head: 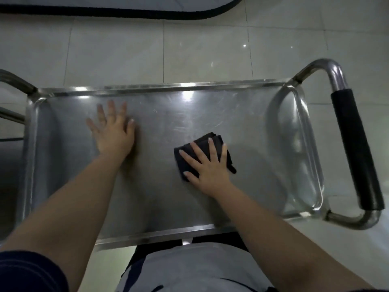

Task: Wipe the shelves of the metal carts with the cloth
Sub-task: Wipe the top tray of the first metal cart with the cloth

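**Dark cloth pressed flat on the cart's top shelf**

The cloth (201, 141) is a folded dark pad lying on the top shelf (168, 192) of the metal cart, a little right of the middle and nearer the person than the far rim. The right hand (210, 171) lies on top of it, palm down. Its fingers (213, 152) are straight and spread over the fabric, pressing rather than gripping, and the cloth's edges show past the fingertips and beside the thumb.

The left hand (114, 135) rests flat on the bare steel to the left, well apart from the cloth. Its fingers (111, 110) are also straight and splayed, holding nothing. The shelf is scratched and shiny, with a raised lip all round.

At the right end a tubular handle with a black grip (355, 148) curves out from the cart. Part of another metal bar (16, 81) shows at the left end. Pale floor tiles (126, 55) lie beyond, and a light mat with a dark border (126, 12) runs along the top of the view. A dark sleeve (27, 270) covers the left upper arm.
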Available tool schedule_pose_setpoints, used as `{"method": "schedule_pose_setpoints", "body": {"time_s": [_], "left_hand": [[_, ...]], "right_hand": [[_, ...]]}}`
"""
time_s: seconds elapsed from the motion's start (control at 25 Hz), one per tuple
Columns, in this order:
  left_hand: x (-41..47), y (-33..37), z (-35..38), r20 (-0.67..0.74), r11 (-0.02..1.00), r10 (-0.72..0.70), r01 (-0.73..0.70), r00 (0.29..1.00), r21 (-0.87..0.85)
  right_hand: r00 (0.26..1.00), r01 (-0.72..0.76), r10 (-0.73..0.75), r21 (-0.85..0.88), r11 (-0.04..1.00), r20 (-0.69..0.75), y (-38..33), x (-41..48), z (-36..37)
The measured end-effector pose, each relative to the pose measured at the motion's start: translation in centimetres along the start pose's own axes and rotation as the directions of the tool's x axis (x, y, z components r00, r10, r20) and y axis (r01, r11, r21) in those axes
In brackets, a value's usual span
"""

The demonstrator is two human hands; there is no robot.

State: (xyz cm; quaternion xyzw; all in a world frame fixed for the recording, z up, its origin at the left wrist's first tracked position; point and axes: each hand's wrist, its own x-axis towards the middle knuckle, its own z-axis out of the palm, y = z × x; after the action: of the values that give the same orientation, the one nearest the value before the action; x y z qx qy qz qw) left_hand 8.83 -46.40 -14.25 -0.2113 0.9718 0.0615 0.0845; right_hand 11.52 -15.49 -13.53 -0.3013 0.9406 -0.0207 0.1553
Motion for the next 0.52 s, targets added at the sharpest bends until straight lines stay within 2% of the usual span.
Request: {"method": "schedule_pose_setpoints", "body": {"time_s": [0.04,0.08,0.12,0.2,0.24,0.28,0.32,0.36,0.44,0.48,0.52], "left_hand": [[0.4,-1.6,-0.4,0.026,1.0,0.008,-0.008,1.0,0.004],[0.5,-2.7,-0.5,0.054,0.999,0.03,-0.031,0.998,0.019],[0.3,-3.4,-0.5,0.076,0.997,0.056,-0.059,0.995,0.039],[0.0,-4.1,-0.1,0.113,0.993,0.102,-0.108,0.988,0.046],[-0.1,-4.4,0.1,0.132,0.993,0.112,-0.116,0.985,0.024],[-0.1,-4.6,0.2,0.143,0.993,0.117,-0.119,0.983,0.0],[-0.1,-4.7,0.3,0.143,0.993,0.121,-0.121,0.982,-0.013],[0.0,-4.8,0.4,0.138,0.993,0.12,-0.118,0.983,-0.018],[0.1,-4.9,0.6,0.131,0.994,0.112,-0.11,0.985,-0.025],[0.1,-4.9,0.7,0.123,0.994,0.11,-0.108,0.986,-0.025],[0.2,-5.0,0.9,0.112,0.994,0.11,-0.109,0.988,-0.023]], "right_hand": [[1.0,0.013,-0.013,-0.021,1.0,-0.012,0.3,0.4,-0.5],[0.996,-0.083,0.082,-0.028,0.996,-0.043,2.0,0.7,-0.8],[0.965,-0.26,0.26,0.01,0.965,-0.02,4.0,0.7,-1.1],[0.778,-0.626,0.628,0.129,0.769,0.03,6.9,1.0,-1.7],[0.687,-0.722,0.725,0.163,0.673,0.047,6.7,1.5,-1.8],[0.646,-0.758,0.762,0.167,0.631,0.051,5.1,2.6,-2.0],[0.657,-0.748,0.752,0.163,0.643,0.05,2.4,4.3,-2.1],[0.716,-0.695,0.694,0.15,0.703,0.068,-1.2,6.0,-2.0],[0.898,-0.439,0.43,0.114,0.891,0.094,-7.9,8.8,-1.7],[0.953,-0.292,0.284,0.081,0.953,0.104,-9.6,9.6,-1.7],[0.977,-0.195,0.19,0.052,0.979,0.095,-9.5,10.3,-2.0]]}}
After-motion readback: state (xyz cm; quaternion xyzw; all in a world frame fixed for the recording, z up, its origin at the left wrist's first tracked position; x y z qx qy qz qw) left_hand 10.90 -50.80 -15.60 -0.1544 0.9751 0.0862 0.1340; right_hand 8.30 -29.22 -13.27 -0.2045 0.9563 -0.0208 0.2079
